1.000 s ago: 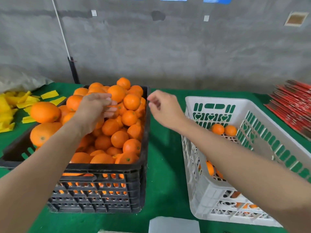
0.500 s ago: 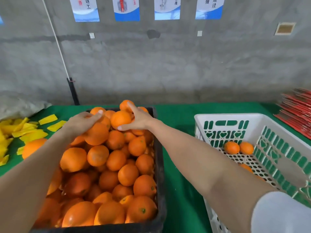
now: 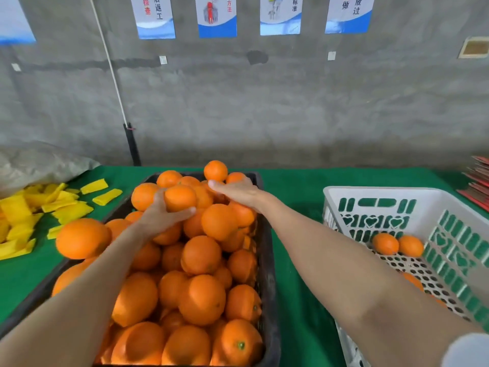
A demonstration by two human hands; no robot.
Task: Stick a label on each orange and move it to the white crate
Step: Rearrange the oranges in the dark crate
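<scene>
Your left hand point(image 3: 161, 217) has rolled under one smooth, bright orange point(image 3: 180, 197), fingers curled round it, atop the black crate point(image 3: 267, 260) heap; right hand point(image 3: 234, 191) lies flat beside it, fingers straight; white crate point(image 3: 397, 193) at right.

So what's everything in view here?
black crate: one, black, table centre
oranges: dozens, orange, heaped in black crate
white crate: one, white, right
other oranges: few, orange, inside white crate
yellow pieces: many, yellow, table left
table: one, green, under crates
red stack: one, red, far right
posters: four whole, blue-white, wall
left grip: one, bare, holding single orange over heap
right grip: one, bare, fingers straight on heap
</scene>
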